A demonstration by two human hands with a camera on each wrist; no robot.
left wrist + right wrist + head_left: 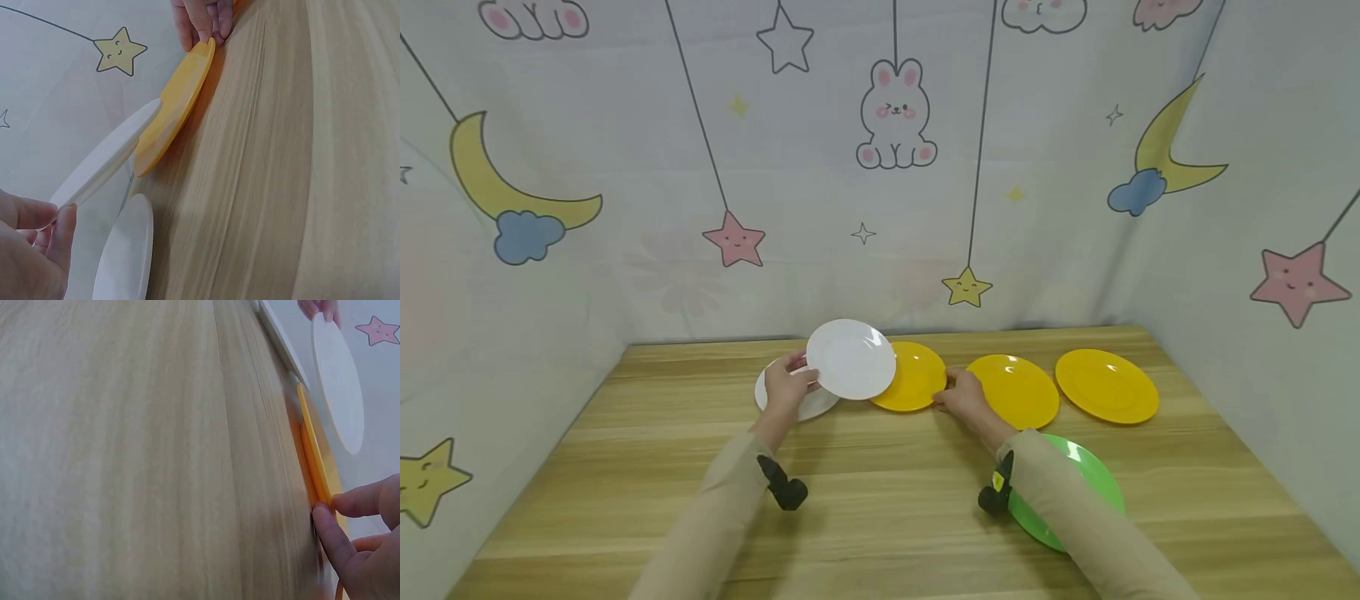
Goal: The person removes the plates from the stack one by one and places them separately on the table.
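Observation:
A white plate is pinched at its left rim by my left hand, raised above the table and tilted. Below that hand a second white plate lies on the table, partly hidden. The held plate overlaps the near yellow plate in the head view. My right hand pinches the right rim of this yellow plate, thumb below and fingers above, as the right wrist view shows. The yellow plate sits at or just over the table surface in the left wrist view.
Two more yellow plates, one in the middle and one at the far right, lie along the back of the wooden table. A green plate lies partly under the right forearm. Behind the table hangs a printed curtain.

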